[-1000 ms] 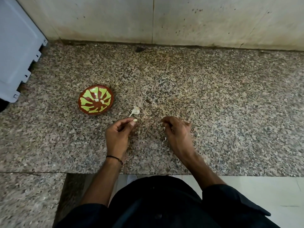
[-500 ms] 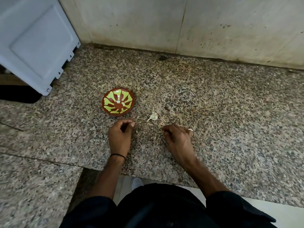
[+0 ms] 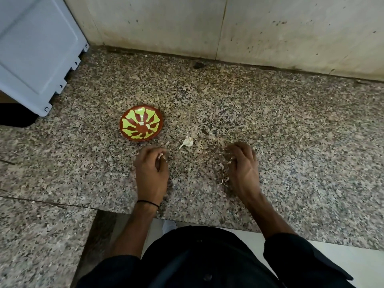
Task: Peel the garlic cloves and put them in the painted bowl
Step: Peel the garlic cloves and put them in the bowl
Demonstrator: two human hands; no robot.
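The painted bowl point(image 3: 127, 119), red-brown with yellow-green petals, stands on the speckled granite counter point(image 3: 270, 125) and has two pale peeled cloves at its bottom. Just below it, my left hand point(image 3: 151, 171) pinches a small white garlic clove point(image 3: 160, 156) between thumb and curled fingers. A pale remnant of the garlic head point(image 3: 187, 141) lies between my hands. My right hand point(image 3: 244, 165) rests with bent fingers on the counter. I see nothing in it. Thin peel scraps point(image 3: 222, 173) lie by its thumb side.
A grey-white plastic panel point(image 3: 35, 53) leans at the back left. A stained wall point(image 3: 228, 28) closes off the back of the counter. The counter's front edge point(image 3: 207, 223) runs just before my dark-clothed body, and a lower granite ledge point(image 3: 37, 242) sits at the left.
The view has tilted and shifted, so the bowl appears further right. My right hand has moved a little right, away from my left. My left fingers have curled closer round the clove.
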